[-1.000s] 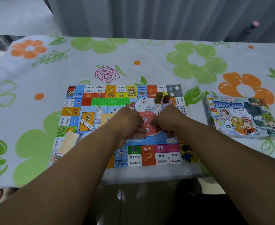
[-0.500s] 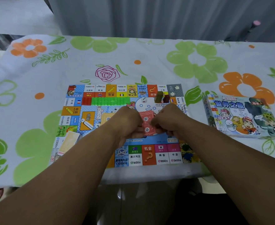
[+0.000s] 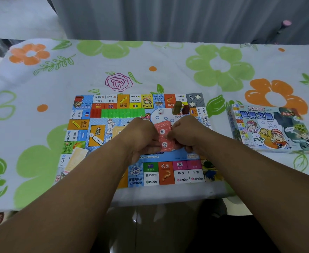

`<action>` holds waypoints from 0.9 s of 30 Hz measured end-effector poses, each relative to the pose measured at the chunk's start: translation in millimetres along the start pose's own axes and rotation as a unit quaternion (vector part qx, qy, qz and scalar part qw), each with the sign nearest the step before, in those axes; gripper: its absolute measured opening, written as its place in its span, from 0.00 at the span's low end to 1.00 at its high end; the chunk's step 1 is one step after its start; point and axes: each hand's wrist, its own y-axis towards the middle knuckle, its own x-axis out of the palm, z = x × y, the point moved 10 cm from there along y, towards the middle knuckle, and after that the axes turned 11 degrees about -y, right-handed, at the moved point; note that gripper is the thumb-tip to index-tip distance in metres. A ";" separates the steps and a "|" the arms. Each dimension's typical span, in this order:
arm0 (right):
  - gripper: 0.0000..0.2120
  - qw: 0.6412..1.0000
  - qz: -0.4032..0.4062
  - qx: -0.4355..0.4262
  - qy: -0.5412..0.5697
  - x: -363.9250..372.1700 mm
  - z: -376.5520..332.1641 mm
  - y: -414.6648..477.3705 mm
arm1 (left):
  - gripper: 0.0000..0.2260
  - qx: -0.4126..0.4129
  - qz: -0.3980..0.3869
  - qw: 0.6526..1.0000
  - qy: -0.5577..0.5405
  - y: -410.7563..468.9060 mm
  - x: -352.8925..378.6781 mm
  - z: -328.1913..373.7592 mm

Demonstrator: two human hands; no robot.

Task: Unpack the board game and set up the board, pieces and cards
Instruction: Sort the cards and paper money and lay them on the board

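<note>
Both over the board (image 3: 168, 174), left hand (image 3: 142, 137) beside right hand (image 3: 188, 134), tight on red cards (image 3: 163, 137); open tablecloth (image 3: 150, 57) past its far edge.

Floral tablecloth (image 3: 150, 57) covers the table; grey curtain (image 3: 168, 17) at 12 o'clock; glossy floor (image 3: 131, 216) at 6 o'clock.

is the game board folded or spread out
Spread out flat: the board lies open on the tablecloth, squares visible along its edges, green houses and a die resting on it.
</note>
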 end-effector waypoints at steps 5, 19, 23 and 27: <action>0.03 0.999 0.015 -0.038 0.009 -15.8 -4.8 -4.2 | 0.09 0.051 0.036 0.998 0.030 -0.8 -14.7 14.2; 0.07 0.973 0.072 -0.220 -0.014 -27.7 -20.7 -17.0 | 0.07 0.227 0.050 0.931 0.281 9.9 6.8 26.5; 0.06 0.958 0.097 -0.255 -0.088 -27.8 -24.3 -19.3 | 0.05 0.231 0.066 0.910 0.338 13.7 7.6 22.7; 0.06 0.942 0.100 -0.285 -0.147 -23.9 -26.5 -22.5 | 0.04 0.237 0.070 0.886 0.392 15.2 12.3 20.4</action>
